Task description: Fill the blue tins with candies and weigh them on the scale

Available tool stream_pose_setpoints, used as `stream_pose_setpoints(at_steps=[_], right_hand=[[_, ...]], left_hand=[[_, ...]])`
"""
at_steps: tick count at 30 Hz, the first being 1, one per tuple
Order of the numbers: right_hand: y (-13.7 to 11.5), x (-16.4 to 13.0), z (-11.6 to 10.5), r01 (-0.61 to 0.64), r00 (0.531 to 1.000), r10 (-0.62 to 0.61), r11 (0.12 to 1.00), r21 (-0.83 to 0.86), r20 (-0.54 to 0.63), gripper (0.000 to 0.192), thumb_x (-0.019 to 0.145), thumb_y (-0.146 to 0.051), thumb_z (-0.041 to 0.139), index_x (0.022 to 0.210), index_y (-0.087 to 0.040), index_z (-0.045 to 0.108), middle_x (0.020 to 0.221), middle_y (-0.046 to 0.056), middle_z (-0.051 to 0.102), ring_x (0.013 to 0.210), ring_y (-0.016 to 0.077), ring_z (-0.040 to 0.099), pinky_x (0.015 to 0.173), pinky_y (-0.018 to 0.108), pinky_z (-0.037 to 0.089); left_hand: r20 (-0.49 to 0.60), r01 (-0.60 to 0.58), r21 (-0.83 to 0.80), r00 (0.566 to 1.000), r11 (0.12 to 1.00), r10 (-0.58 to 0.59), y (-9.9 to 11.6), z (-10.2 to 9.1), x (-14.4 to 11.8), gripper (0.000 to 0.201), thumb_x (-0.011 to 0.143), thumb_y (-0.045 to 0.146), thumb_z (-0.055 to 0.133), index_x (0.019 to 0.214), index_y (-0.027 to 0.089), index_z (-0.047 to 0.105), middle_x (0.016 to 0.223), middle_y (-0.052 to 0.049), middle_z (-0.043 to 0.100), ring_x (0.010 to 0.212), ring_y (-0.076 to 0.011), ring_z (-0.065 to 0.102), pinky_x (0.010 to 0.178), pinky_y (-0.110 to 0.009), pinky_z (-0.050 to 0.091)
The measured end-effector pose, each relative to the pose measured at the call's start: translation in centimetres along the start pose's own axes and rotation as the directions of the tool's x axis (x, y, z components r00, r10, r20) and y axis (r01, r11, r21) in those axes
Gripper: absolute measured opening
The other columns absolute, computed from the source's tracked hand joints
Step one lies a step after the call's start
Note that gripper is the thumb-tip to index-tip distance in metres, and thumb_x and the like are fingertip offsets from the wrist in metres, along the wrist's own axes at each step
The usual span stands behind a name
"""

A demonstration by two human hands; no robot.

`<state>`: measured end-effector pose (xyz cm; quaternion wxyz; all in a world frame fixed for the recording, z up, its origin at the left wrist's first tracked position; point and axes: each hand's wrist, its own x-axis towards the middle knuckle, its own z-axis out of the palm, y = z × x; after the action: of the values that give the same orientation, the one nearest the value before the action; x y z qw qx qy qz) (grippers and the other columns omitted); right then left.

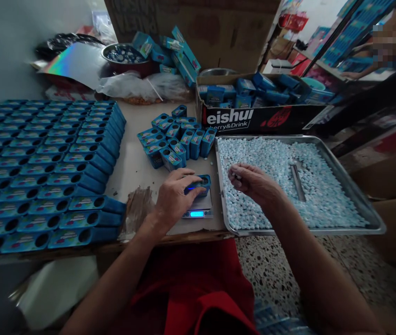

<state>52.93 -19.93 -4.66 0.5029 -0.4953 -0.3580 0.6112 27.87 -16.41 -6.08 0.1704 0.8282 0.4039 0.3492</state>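
Note:
My left hand [177,194] is closed around a small blue box [204,182] with a round hole in its top. That box rests on a small digital scale [204,204], whose display glows blue; its digits are too small to read. Over the near left part of a metal tray [223,204], my right hand [250,181] is pinched on a few small pale candies [235,176]. Loose pale blue and white candies [264,153] cover most of the tray. A metal strip [298,183] lies among them.
Rows of blue boxes [51,163] stand at the left. Several more boxes [180,135] stand behind the scale. A black carton [264,116] of blue boxes is behind the tray. A bowl [124,56] and plastic bag [149,88] sit at the back. Another person's arm [361,70] shows far right.

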Motion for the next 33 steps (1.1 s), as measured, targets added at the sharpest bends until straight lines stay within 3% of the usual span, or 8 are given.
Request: stream_pose_setpoints(at_steps=[6, 11, 13, 15, 17, 19, 26, 33], right_hand=[[-1.1, 2.0, 1.0, -0.001, 1.000, 0.002, 0.997, -0.072, 0.009, 0.048, 0.076, -0.060, 0.085, 0.074, -0.016, 0.065, 0.072, 0.001, 0.057, 0.052, 0.0058, 0.036, 0.043, 0.023, 0.015], [-1.2, 6.5, 4.8, 0.182, 0.982, -0.156, 0.927, -0.328, 0.104, 0.038, 0.080, -0.054, 0.079, 0.081, -0.019, 0.065, 0.066, -0.004, 0.052, 0.052, 0.0087, 0.038, 0.049, 0.024, 0.025], [-1.0, 8.4, 7.3, 0.350, 0.937, -0.277, 0.717, -0.603, 0.215, 0.026, 0.090, -0.045, 0.068, 0.088, -0.019, 0.071, 0.073, 0.000, 0.062, 0.062, 0.0131, 0.051, 0.057, 0.026, 0.035], [-1.4, 10.1, 9.7, 0.453, 0.880, -0.302, 0.301, -0.839, 0.366, 0.022, 0.097, -0.032, 0.057, 0.100, -0.021, 0.076, 0.087, 0.005, 0.072, 0.078, 0.0193, 0.063, 0.067, 0.029, 0.039], [-2.4, 11.7, 11.5, 0.448, 0.866, -0.191, -0.113, -0.887, 0.462, 0.030, 0.096, -0.022, 0.053, 0.111, -0.025, 0.078, 0.094, 0.008, 0.076, 0.086, 0.0237, 0.067, 0.069, 0.031, 0.038], [-3.9, 13.2, 12.4, 0.473, 0.864, -0.027, -0.300, -0.828, 0.503, 0.035, 0.091, -0.021, 0.057, 0.118, -0.030, 0.078, 0.096, 0.007, 0.078, 0.086, 0.0248, 0.068, 0.066, 0.030, 0.036], [-5.6, 16.1, 12.1, 0.599, 0.798, 0.228, -0.406, -0.690, 0.558, 0.066, 0.080, -0.020, 0.069, 0.145, -0.034, 0.063, 0.107, 0.006, 0.078, 0.084, 0.0236, 0.068, 0.063, 0.029, 0.035], [-5.0, 14.4, 14.6, 0.556, 0.820, 0.172, -0.470, -0.686, 0.546, 0.018, 0.081, -0.035, 0.082, 0.098, -0.028, 0.082, 0.089, 0.006, 0.076, 0.086, 0.0258, 0.068, 0.063, 0.032, 0.031]], left_hand=[[0.326, -0.067, 0.109, 0.945, 0.992, 0.028, 0.7, -0.5, 1.6, 0.050, 0.088, 0.014, 0.075, 0.136, 0.021, 0.064, 0.127, -0.008, 0.070, 0.122, -0.0257, 0.064, 0.106, -0.041, 0.055], [0.308, 0.057, 0.322, 0.938, 0.945, -0.161, -0.5, -6.9, 1.6, 0.048, 0.091, 0.017, 0.067, 0.138, 0.026, 0.063, 0.130, -0.007, 0.067, 0.119, -0.0270, 0.064, 0.102, -0.041, 0.055], [0.305, 0.070, 0.391, 0.931, 0.918, -0.202, -2.5, -10.7, 1.5, 0.045, 0.090, 0.019, 0.063, 0.135, 0.025, 0.065, 0.130, -0.007, 0.068, 0.119, -0.0274, 0.064, 0.104, -0.041, 0.053], [0.348, 0.031, 0.442, 0.915, 0.897, -0.204, -5.3, -14.2, 1.5, 0.045, 0.089, 0.022, 0.060, 0.134, 0.024, 0.065, 0.129, -0.007, 0.068, 0.122, -0.0290, 0.063, 0.108, -0.042, 0.050], [0.426, -0.009, 0.433, 0.883, 0.901, -0.196, -8.5, -16.5, 1.4, 0.047, 0.089, 0.027, 0.058, 0.135, 0.024, 0.065, 0.129, -0.008, 0.069, 0.125, -0.0300, 0.061, 0.110, -0.043, 0.048], [0.504, -0.010, 0.382, 0.841, 0.924, -0.199, -11.6, -17.5, 1.2, 0.049, 0.091, 0.033, 0.056, 0.138, 0.022, 0.064, 0.129, -0.009, 0.069, 0.124, -0.0292, 0.062, 0.110, -0.043, 0.048], [0.659, -0.101, 0.301, 0.741, 0.948, -0.130, -15.6, -18.1, -0.6, 0.048, 0.101, 0.035, 0.043, 0.141, 0.019, 0.064, 0.131, -0.012, 0.070, 0.123, -0.0257, 0.063, 0.112, -0.037, 0.047], [0.423, -0.098, 0.503, 0.894, 0.859, -0.145, -12.5, -15.2, -6.2, 0.059, 0.096, 0.037, 0.059, 0.153, 0.027, 0.051, 0.158, -0.017, 0.051, 0.148, -0.0378, 0.045, 0.123, -0.066, 0.027]])
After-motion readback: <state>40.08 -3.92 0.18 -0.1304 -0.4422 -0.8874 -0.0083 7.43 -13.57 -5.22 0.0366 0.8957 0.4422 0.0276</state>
